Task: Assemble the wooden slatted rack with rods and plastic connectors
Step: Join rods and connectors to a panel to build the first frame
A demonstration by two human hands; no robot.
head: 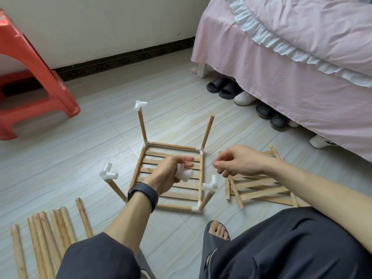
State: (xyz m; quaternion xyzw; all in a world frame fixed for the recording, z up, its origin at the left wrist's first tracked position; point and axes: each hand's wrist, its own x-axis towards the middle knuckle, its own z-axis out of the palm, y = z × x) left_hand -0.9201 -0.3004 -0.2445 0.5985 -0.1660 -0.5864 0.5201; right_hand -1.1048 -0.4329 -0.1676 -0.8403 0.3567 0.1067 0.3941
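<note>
Left hand (167, 176) grips three-way plastic connector (184, 174) — probably light, rigid, slick; hold its body, sockets free — right hand (241, 162) loosely curled, empty

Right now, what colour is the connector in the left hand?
White. The connector held in the left hand shows best in the head view.

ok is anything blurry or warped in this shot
Head view: the left hand, its connector and the right hand are slightly smeared, while the rack is fairly sharp; the wide lens tilts and bows the baseboard; light is soft, shadows faint, no glare.
</note>
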